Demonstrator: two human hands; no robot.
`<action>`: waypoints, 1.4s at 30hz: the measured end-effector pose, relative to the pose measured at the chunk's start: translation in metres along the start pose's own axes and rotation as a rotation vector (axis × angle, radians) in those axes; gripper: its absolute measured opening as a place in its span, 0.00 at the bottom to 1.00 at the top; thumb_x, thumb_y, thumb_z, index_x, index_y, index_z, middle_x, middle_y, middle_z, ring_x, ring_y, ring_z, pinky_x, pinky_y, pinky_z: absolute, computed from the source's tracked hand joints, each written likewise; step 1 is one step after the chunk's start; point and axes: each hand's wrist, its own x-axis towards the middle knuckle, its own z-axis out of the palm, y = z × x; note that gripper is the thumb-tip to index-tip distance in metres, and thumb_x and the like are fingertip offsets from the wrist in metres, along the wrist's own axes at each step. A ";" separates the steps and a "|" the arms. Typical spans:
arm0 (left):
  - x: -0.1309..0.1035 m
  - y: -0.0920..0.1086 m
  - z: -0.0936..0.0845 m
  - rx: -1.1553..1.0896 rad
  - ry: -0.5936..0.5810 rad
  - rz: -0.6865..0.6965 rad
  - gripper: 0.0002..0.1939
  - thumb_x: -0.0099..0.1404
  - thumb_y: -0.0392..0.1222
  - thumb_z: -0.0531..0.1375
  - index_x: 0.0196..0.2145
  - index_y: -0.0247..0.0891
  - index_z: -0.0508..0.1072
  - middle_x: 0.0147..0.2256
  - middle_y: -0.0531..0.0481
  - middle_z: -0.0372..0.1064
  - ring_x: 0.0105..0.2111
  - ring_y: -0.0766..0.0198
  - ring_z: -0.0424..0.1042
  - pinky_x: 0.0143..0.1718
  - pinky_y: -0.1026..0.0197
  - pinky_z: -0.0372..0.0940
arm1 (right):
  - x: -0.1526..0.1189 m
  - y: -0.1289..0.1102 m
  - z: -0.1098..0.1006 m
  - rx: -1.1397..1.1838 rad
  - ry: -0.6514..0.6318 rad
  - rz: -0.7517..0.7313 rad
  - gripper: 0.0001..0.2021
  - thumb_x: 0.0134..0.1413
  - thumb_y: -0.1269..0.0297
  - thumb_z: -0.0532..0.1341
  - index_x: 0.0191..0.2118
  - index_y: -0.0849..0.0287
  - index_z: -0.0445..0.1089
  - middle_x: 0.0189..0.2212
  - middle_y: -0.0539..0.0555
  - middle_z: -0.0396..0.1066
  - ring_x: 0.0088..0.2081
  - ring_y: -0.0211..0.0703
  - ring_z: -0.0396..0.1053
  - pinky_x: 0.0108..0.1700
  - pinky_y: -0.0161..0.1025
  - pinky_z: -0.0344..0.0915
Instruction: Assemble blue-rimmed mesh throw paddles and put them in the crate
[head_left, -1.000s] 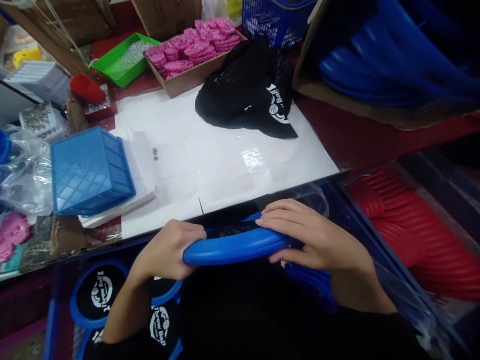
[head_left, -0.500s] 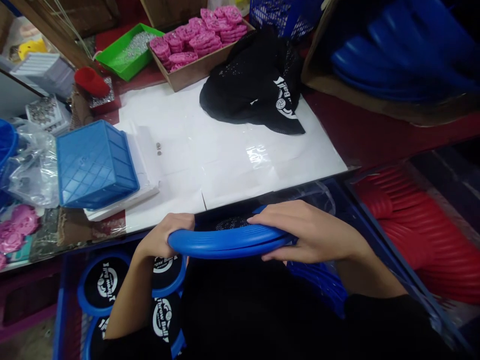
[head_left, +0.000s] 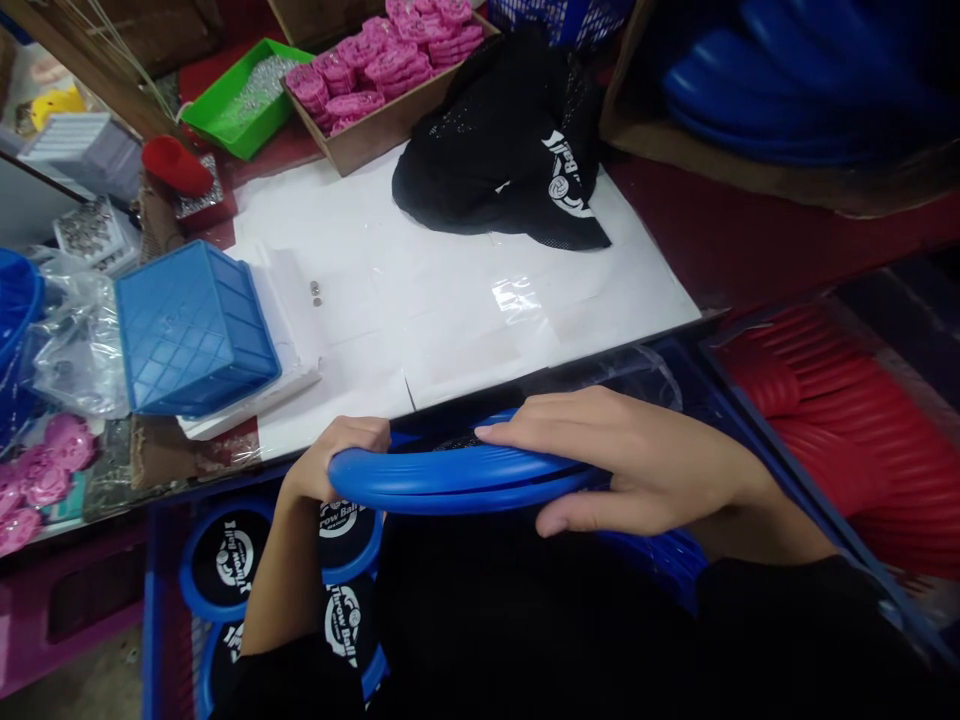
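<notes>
A blue plastic ring [head_left: 457, 480], seen nearly edge-on in front of my body, shows a dark gap along its rim between two halves. Black mesh [head_left: 459, 441] is visible inside it. My left hand [head_left: 341, 455] grips the ring's left end. On the right end, my right hand [head_left: 615, 460] lies with its fingers over the top and its thumb below, the thumb tip off the rim. Black mesh fabric pieces [head_left: 487, 170] with white "Ball" lettering lie heaped on the white table covering [head_left: 435, 300] beyond my hands.
Finished blue-rimmed "Throw Ball" discs [head_left: 225, 555] sit in a blue crate at lower left. Red rings [head_left: 847, 450] fill a crate on the right. An upturned light-blue bin [head_left: 195, 330], a green tray [head_left: 240, 105] and a box of pink pieces [head_left: 356, 150] stand on the table.
My right hand's thumb has come away from the ring's lower rim and its fingers have shifted slightly left over the top. The ring is tilted slightly differently. The whole view has shifted a little.
</notes>
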 end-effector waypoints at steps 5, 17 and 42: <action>0.001 -0.001 0.000 0.005 -0.031 0.130 0.24 0.66 0.65 0.61 0.28 0.40 0.74 0.24 0.45 0.67 0.26 0.57 0.67 0.34 0.53 0.67 | 0.000 -0.006 0.003 -0.032 0.080 0.022 0.28 0.70 0.57 0.63 0.71 0.55 0.62 0.45 0.54 0.78 0.44 0.42 0.75 0.47 0.37 0.70; -0.003 -0.011 0.000 0.007 -0.024 0.195 0.25 0.67 0.67 0.59 0.29 0.41 0.73 0.24 0.46 0.66 0.26 0.57 0.66 0.33 0.51 0.69 | 0.002 -0.021 0.004 0.069 0.055 0.181 0.28 0.64 0.55 0.69 0.66 0.57 0.70 0.45 0.54 0.79 0.45 0.42 0.75 0.50 0.37 0.70; 0.005 0.027 0.018 0.197 0.017 0.033 0.05 0.51 0.34 0.59 0.26 0.39 0.64 0.25 0.55 0.62 0.26 0.66 0.61 0.27 0.62 0.55 | -0.019 -0.005 0.006 -0.330 -0.023 0.174 0.23 0.71 0.59 0.61 0.65 0.64 0.66 0.56 0.63 0.77 0.55 0.51 0.77 0.57 0.46 0.73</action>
